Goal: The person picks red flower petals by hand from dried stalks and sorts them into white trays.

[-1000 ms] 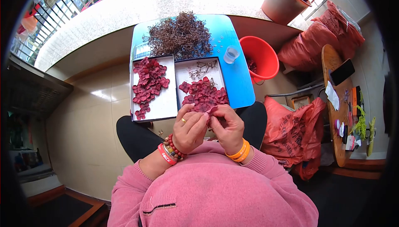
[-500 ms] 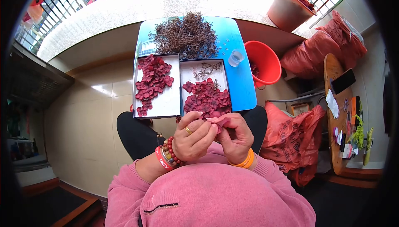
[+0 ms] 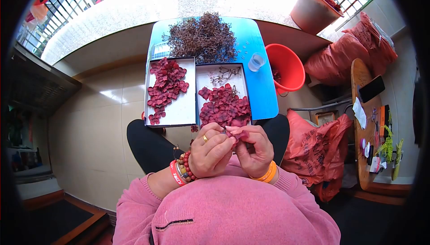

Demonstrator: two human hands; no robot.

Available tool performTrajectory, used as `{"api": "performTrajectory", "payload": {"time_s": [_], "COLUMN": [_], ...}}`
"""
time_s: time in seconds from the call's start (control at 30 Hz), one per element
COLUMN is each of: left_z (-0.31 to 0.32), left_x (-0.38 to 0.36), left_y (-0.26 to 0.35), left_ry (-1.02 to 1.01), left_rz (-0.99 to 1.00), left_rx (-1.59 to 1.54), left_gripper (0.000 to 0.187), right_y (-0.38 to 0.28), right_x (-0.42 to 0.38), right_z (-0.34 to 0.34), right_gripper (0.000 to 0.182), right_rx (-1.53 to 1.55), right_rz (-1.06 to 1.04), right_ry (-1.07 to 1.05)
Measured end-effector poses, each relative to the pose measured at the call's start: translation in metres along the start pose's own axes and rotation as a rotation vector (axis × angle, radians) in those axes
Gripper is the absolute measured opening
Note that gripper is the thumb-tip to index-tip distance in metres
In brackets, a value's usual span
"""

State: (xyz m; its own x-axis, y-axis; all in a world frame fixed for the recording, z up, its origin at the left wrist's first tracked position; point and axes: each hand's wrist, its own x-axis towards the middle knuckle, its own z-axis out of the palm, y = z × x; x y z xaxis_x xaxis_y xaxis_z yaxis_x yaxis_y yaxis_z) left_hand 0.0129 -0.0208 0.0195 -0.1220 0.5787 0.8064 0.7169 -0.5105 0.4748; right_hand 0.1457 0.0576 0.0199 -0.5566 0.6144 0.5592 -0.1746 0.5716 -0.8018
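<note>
My left hand and my right hand meet over my lap, fingers pinched together. Between them is a dark red artificial flower, mostly covered by the fingers. Just beyond the hands, a shallow box holds a heap of dark red flower petals and a few brown stems. To its left, another white-lined box carries more dark red flowers. Behind both lies a big tangled pile of brown stems.
The boxes rest on a blue table with a small clear cup and tiny clear bits. A red bucket stands to the right, near red bags. A wooden stool top bears a phone. Another bucket sits on the ledge.
The fingers have shifted slightly on the flower, which now shows less and looks darker between them. The whole view has moved a little; boxes and piles look the same.
</note>
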Motion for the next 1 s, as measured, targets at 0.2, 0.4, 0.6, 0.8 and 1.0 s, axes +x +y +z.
{"api": "performTrajectory", "payload": {"time_s": [0.2, 0.4, 0.6, 0.8, 1.0], "left_z": [0.002, -0.003, -0.006, -0.010, -0.013], "left_x": [-0.005, -0.001, 0.006, 0.002, 0.001], "left_y": [-0.002, 0.001, -0.006, -0.009, -0.009], "left_ry": [0.011, -0.068, -0.086, -0.121, -0.225], "left_rz": [-0.020, 0.089, 0.170, 0.183, 0.177], "left_rx": [-0.032, 0.035, -0.009, 0.031, 0.236], "left_gripper": [0.026, 0.029, 0.036, 0.035, 0.032], "right_y": [0.001, 0.000, -0.008, -0.013, -0.005], "right_x": [0.001, 0.000, -0.003, 0.005, 0.010], "right_z": [-0.001, 0.000, 0.001, -0.006, -0.011], "right_gripper": [0.024, 0.023, 0.014, 0.005, 0.006], "right_rx": [-0.001, 0.014, 0.217, 0.532, 0.527], "right_rz": [-0.088, -0.062, 0.193, 0.496, 0.629], "right_ry": [-0.003, -0.015, 0.016, -0.084, -0.139]}}
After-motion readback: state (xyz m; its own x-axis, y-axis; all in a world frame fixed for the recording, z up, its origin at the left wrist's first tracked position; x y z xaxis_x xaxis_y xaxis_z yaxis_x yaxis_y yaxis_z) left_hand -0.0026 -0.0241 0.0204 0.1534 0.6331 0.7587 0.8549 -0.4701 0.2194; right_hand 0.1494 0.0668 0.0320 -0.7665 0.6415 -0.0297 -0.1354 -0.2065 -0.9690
